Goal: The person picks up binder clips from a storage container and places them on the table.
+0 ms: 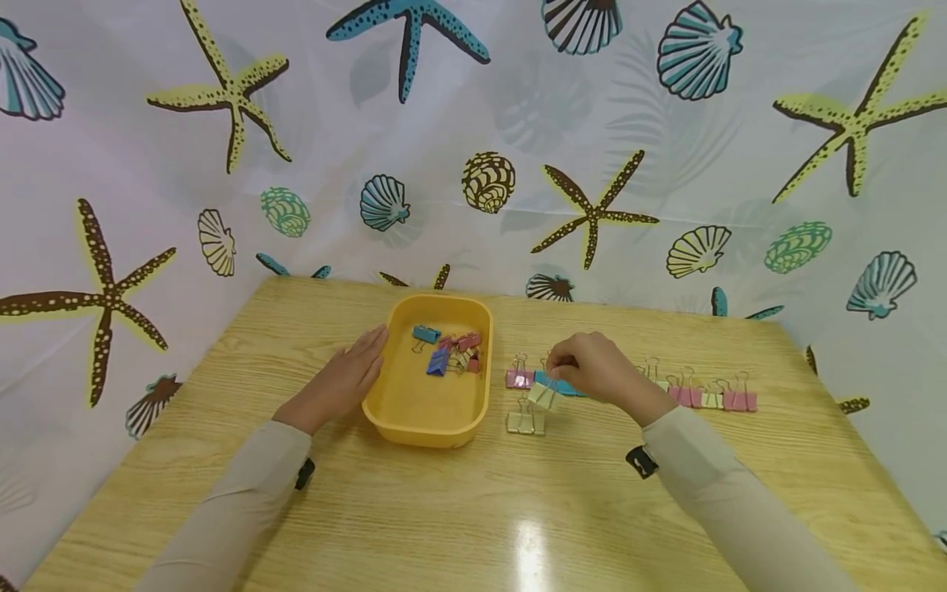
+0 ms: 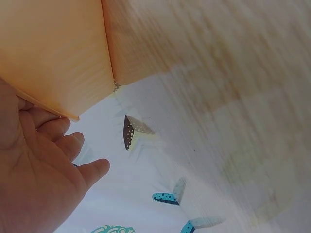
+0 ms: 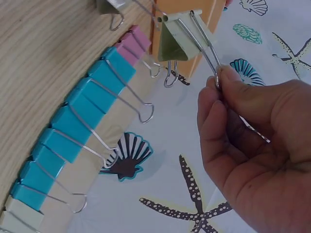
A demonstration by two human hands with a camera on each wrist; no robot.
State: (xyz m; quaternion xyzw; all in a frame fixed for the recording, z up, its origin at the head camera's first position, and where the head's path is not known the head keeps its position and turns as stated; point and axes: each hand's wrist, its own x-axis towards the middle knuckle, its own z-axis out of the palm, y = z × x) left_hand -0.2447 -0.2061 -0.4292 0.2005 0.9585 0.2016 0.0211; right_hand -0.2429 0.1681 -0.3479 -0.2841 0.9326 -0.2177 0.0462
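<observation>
Pinching a pale binder clip (image 1: 542, 398) in the right hand (image 1: 598, 367), resting the unclenched left hand (image 1: 344, 375) against a tray (image 1: 418, 409) near the far edge of the table (image 1: 414, 526)

One left hand (image 1: 344, 376), one right hand (image 1: 595, 367) and one yellow tray (image 1: 418, 407) enter my tally from afar. Inside the tray, I count one teal clip (image 1: 426, 333), one blue clip (image 1: 437, 363) and several reddish clips (image 1: 469, 339) and cream clips (image 1: 464, 358), too jumbled for me to number. Outside it, I count three pink clips (image 1: 740, 401), three teal clips (image 3: 70, 126) and at least four pale green clips (image 1: 526, 426), including one held. Two sleeves (image 1: 244, 485) and one table (image 1: 414, 518) complete my count.
</observation>
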